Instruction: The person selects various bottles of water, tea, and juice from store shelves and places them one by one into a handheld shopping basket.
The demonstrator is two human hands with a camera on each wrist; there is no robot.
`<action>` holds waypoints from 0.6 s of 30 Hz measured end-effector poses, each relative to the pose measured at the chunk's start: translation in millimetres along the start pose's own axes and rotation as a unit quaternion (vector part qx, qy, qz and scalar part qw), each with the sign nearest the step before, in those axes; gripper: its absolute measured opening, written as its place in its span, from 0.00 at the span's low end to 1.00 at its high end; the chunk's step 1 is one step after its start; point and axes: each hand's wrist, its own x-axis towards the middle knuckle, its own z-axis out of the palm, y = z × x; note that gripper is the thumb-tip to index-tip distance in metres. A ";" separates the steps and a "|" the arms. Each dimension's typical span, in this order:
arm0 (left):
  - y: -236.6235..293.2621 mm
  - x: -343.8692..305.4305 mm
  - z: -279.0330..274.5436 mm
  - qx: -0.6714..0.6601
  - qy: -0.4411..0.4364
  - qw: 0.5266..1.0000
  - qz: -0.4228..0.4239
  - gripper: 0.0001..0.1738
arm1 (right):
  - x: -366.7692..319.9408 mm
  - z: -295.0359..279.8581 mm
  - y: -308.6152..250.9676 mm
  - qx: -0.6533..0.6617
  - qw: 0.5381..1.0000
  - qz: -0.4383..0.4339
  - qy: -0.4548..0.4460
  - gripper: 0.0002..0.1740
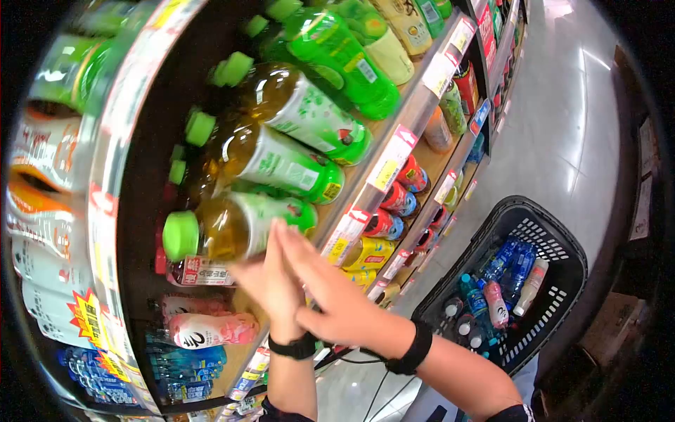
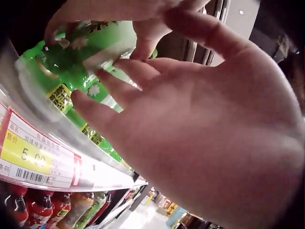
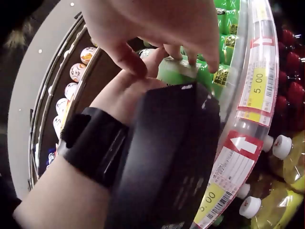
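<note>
Left hand (image 1: 261, 278) flat-fingered against the green tea bottle (image 1: 225, 228), right hand (image 1: 323, 288) grip looks curled round its base (hard to tell), bottle's at the front of the shelf (image 1: 351, 228), so pick-up step imo, next needs a clean pull outward.

Black wrist straps (image 1: 415, 348) sat behind the left hand (image 1: 269, 281) and right hand (image 1: 330, 295), with a boxy black camera (image 3: 167, 157) and thin trailing cables (image 1: 349, 361).

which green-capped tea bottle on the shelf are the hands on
The green-capped tea bottle lowest in the head view: the right hand and left hand are on its base; the others are untouched.
</note>
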 end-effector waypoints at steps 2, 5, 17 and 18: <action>8.8 -22.8 -4.9 0.044 0.026 0.998 0.045 0.36 | -19.5 -12.6 -9.6 0.146 0.989 -0.012 -0.020 0.44; 17.1 -69.4 -6.6 -0.012 -0.040 0.976 0.215 0.36 | -54.5 -52.1 -35.3 0.478 0.874 0.085 0.014 0.35; -126.8 -301.2 145.4 0.040 -0.782 0.620 0.042 0.27 | -311.0 -229.3 13.5 0.469 0.544 0.550 0.426 0.51; -150.2 -327.8 156.1 0.058 -0.777 0.626 0.030 0.32 | -341.6 -241.3 29.8 0.461 0.550 0.529 0.452 0.51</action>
